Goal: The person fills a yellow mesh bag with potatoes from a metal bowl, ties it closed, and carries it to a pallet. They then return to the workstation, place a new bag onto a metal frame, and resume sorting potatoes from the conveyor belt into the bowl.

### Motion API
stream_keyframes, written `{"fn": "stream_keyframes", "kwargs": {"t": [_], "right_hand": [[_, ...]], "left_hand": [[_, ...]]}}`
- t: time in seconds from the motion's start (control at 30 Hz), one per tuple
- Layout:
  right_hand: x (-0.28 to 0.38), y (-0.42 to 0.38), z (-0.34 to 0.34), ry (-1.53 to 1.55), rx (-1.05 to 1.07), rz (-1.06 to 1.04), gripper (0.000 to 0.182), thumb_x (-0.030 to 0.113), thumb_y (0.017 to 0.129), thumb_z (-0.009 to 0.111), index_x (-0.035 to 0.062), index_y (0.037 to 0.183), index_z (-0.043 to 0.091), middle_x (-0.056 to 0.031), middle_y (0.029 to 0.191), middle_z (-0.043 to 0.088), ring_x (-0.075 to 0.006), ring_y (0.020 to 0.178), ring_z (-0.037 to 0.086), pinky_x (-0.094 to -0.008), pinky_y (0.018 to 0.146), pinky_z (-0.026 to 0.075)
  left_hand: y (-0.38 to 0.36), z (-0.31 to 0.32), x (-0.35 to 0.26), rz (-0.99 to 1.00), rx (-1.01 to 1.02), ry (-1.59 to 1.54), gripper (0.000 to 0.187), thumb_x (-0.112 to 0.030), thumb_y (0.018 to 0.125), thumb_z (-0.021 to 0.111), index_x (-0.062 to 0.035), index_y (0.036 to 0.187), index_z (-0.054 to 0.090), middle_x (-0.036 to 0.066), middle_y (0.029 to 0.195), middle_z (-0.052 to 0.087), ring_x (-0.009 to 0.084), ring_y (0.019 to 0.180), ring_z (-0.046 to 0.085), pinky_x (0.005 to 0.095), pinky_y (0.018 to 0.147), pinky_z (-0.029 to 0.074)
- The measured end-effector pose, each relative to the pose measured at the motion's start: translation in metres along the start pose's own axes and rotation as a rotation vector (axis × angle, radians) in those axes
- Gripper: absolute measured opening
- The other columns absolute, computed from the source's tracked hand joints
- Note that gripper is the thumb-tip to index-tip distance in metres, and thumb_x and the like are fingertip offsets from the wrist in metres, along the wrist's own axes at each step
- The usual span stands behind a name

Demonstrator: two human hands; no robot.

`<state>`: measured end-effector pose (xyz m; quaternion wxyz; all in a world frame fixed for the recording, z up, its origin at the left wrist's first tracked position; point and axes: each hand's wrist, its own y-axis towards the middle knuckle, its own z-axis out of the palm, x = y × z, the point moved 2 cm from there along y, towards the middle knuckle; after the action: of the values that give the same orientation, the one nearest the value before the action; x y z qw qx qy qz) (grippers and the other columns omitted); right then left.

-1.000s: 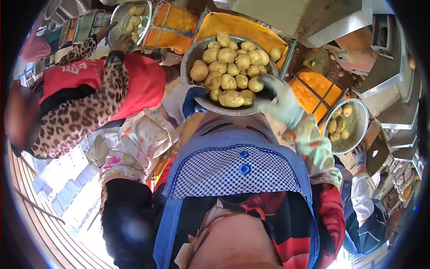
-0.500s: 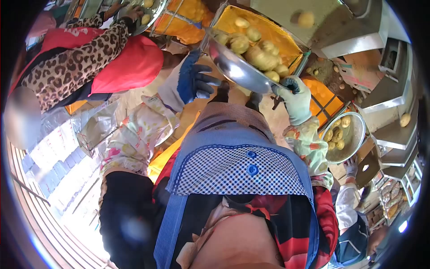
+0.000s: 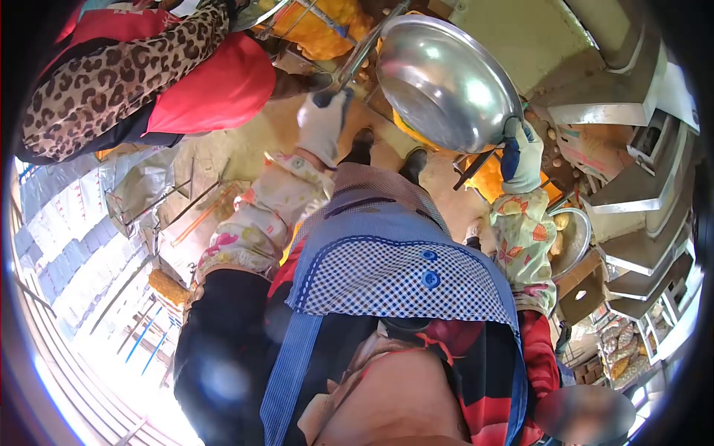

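A steel basin (image 3: 446,82) hangs tilted in front of me, its shiny inside bare and turned towards me. My right hand (image 3: 523,156), in a white and dark blue glove, grips the basin's near right rim. Gloved the same way, my left hand (image 3: 321,123) is closed at the lower end of a metal frame bar (image 3: 361,63), left of the basin; its fingertips are partly hidden. Below the basin shows a strip of an orange sack (image 3: 410,132); the basin hides the rest.
At the left stands a person in a leopard-print sleeve (image 3: 126,78) and red apron, beside another orange sack (image 3: 320,33). A second basin (image 3: 584,249) with potatoes (image 3: 559,223) is at the right, near stepped metal chutes (image 3: 632,189). My boots (image 3: 413,165) are below.
The basin, which held potatoes, is now bare and tipped up towards me. My left hand has gone from open to closed at the bar. My right hand moved right with the rim.
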<state>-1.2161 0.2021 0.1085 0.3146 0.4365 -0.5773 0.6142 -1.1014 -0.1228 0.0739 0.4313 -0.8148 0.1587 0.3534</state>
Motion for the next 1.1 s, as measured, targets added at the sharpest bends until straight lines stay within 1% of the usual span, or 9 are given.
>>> {"fn": "stream_keyframes", "kwargs": {"t": [0.13,0.17,0.27,0.37,0.5,0.57,0.7,1.03,1.1], "right_hand": [[0.003,-0.001,0.002,0.065,-0.048,0.027,0.022,0.020,0.087,0.059,-0.0012,0.091,0.064,-0.0018,0.070,0.059,-0.0055,0.054,0.045,-0.0190,0.053,0.035],[-0.001,0.001,-0.001,0.078,-0.036,0.025,0.022,0.020,0.087,0.059,-0.0017,0.092,0.063,-0.0026,0.070,0.060,-0.0060,0.055,0.047,-0.0192,0.052,0.036],[-0.005,0.002,-0.003,0.093,-0.028,0.000,0.024,0.020,0.088,0.059,-0.0026,0.093,0.063,-0.0043,0.072,0.062,-0.0073,0.056,0.052,-0.0199,0.052,0.037],[0.000,-0.001,-0.004,0.061,-0.020,0.012,0.031,0.030,0.088,0.060,-0.0014,0.086,0.062,-0.0042,0.070,0.061,-0.0101,0.061,0.053,-0.0233,0.059,0.040],[-0.003,-0.002,-0.005,-0.017,-0.023,-0.016,0.037,0.036,0.089,0.059,-0.0001,0.083,0.061,-0.0041,0.068,0.060,-0.0124,0.062,0.053,-0.0260,0.061,0.042],[0.001,-0.003,-0.004,-0.041,0.003,-0.029,0.038,0.038,0.091,0.056,0.0015,0.082,0.061,-0.0033,0.069,0.060,-0.0114,0.062,0.052,-0.0254,0.061,0.041],[0.017,-0.005,0.004,-0.105,-0.030,-0.024,0.039,0.040,0.093,0.051,0.0030,0.085,0.060,-0.0011,0.068,0.057,-0.0099,0.060,0.048,-0.0256,0.056,0.039],[0.024,-0.003,-0.039,0.327,-0.068,-0.043,0.050,0.037,0.095,0.046,0.0015,0.130,0.042,-0.0088,0.128,0.049,-0.0211,0.117,0.045,-0.0363,0.102,0.033],[0.025,-0.009,-0.042,0.261,-0.103,-0.076,0.046,0.036,0.096,0.046,0.0014,0.126,0.045,-0.0079,0.122,0.051,-0.0198,0.111,0.047,-0.0351,0.096,0.035]], "left_hand": [[-0.012,0.040,0.024,-0.336,0.401,-0.362,0.030,-0.013,0.082,0.064,-0.0012,0.109,0.058,0.008,0.090,0.062,0.0207,0.089,0.060,0.0336,0.071,0.052],[-0.008,0.052,0.026,-0.197,0.472,-0.442,0.025,-0.010,0.078,0.065,-0.0012,0.101,0.063,0.008,0.090,0.064,0.0226,0.090,0.061,0.0348,0.074,0.052],[0.027,0.071,0.032,0.988,0.551,0.736,0.021,-0.010,0.077,0.064,-0.0025,0.097,0.066,0.009,0.091,0.065,0.0247,0.092,0.060,0.0345,0.080,0.051],[0.060,0.097,0.088,0.826,0.711,0.200,0.022,-0.012,0.079,0.060,-0.0062,0.100,0.066,0.009,0.100,0.065,0.0262,0.097,0.059,0.0336,0.084,0.049],[0.038,0.098,0.063,0.819,0.644,0.549,0.027,-0.007,0.081,0.055,-0.0026,0.106,0.063,0.013,0.109,0.062,0.0263,0.100,0.059,0.0341,0.088,0.048],[0.037,0.106,0.080,0.681,0.685,0.181,0.021,-0.009,0.081,0.060,-0.0052,0.101,0.065,0.010,0.100,0.065,0.0252,0.089,0.061,0.0330,0.079,0.050],[0.004,0.083,0.066,1.006,0.729,0.447,0.027,0.002,0.085,0.045,0.0081,0.109,0.054,0.024,0.111,0.058,0.0321,0.104,0.058,0.0413,0.095,0.046],[-0.002,0.095,0.064,-0.243,0.477,-0.454,0.061,-0.034,0.076,0.069,0.0066,0.117,0.050,0.022,0.112,0.057,0.0301,0.104,0.058,0.0405,0.089,0.048],[0.005,0.101,0.061,-0.343,0.171,0.055,0.086,-0.046,0.064,0.076,0.0074,0.124,0.044,0.022,0.117,0.055,0.0293,0.107,0.056,0.0369,0.088,0.048]]}}
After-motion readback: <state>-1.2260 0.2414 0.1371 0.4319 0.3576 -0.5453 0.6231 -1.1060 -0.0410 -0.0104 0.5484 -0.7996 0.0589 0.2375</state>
